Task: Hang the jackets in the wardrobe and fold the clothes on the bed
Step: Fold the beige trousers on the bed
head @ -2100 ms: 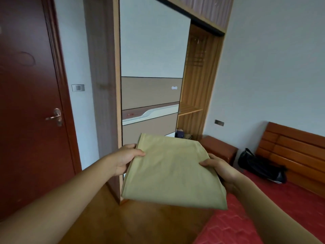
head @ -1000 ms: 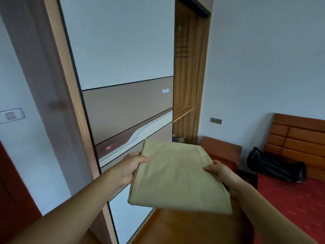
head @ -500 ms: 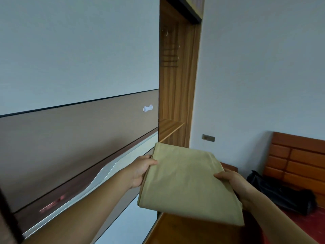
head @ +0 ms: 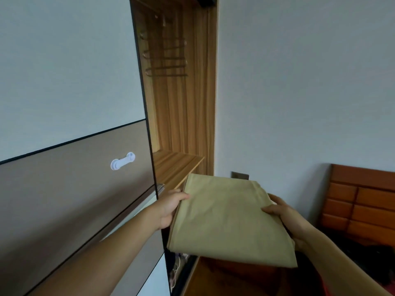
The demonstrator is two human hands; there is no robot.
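Now that the person has reached the wardrobe, left hand and right hand grip the folded cloth by its sides, just short of the shelf; shelving looks next.

One folded beige cloth, one left hand, one right hand, one white door handle above the left hand, one wooden shelf beyond it, hangers overhead too blurred to count.

Ahead of me a plain pale wall carries a small dark plate low down. Below I see part of a reddish-brown cabinet; a black bag lies lower right.
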